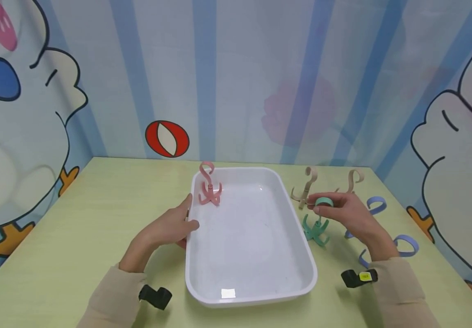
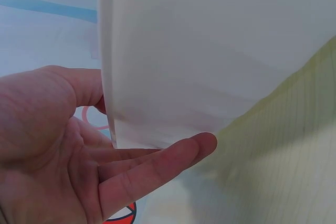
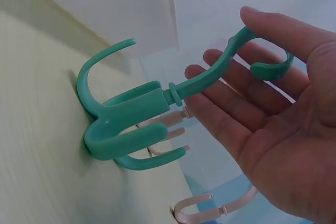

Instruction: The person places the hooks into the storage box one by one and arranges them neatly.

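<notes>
A white tray (image 1: 252,241) lies on the table before me. My left hand (image 1: 168,226) grips its left side, thumb over the rim; in the left wrist view the fingers (image 2: 152,177) reach along the underside. A pink four-prong hanging hook (image 1: 210,195) stands inside the tray's far left corner. To the right of the tray, my right hand (image 1: 351,212) holds a green four-prong hook (image 3: 126,111) by its curved top, between thumb and fingers. The green prongs point up, their base at the tabletop.
Two beige hooks (image 1: 309,182) stand at the table's back right, one partly behind my right hand. Blue hooks (image 1: 407,246) lie on the right, partly covered by my right wrist. A printed cloth backdrop (image 1: 240,82) rises behind the table (image 1: 109,205).
</notes>
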Tool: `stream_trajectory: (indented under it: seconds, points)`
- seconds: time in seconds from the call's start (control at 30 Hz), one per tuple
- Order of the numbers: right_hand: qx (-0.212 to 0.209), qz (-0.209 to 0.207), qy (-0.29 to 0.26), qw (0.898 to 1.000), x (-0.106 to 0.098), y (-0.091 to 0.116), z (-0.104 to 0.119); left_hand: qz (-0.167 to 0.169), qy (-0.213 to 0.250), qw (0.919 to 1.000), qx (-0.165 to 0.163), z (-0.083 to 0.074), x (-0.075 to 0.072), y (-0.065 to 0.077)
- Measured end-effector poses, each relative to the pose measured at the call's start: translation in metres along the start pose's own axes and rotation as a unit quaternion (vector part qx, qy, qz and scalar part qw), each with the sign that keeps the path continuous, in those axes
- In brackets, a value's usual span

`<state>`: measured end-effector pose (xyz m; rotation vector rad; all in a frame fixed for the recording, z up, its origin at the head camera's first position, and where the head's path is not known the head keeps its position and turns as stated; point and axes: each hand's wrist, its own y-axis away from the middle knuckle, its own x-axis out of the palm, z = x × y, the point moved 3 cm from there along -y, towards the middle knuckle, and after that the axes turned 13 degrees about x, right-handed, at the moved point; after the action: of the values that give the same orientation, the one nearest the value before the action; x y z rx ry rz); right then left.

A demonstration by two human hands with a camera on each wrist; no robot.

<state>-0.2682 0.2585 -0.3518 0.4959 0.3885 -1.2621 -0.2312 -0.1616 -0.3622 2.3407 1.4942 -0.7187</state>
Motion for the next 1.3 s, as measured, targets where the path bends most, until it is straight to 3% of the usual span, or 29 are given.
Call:
stream_trajectory:
  seconds: [0.47,0.9,1.3]
  points:
    - [-0.01,0.022,-0.075,0.997,0.002,-0.005,-0.002,0.001,-0.005,0.9999,-0.012,0.006,0.0,-0.002]
    - [-0.005,-0.001,-0.085,0.996,-0.001,-0.002,0.003,0.001,-0.006,0.9998,-0.017,0.003,0.001,-0.001]
    - [-0.036,-0.013,-0.104,0.994,-0.004,0.001,0.021,-0.004,-0.006,0.9999,-0.014,0.003,0.001,0.0]
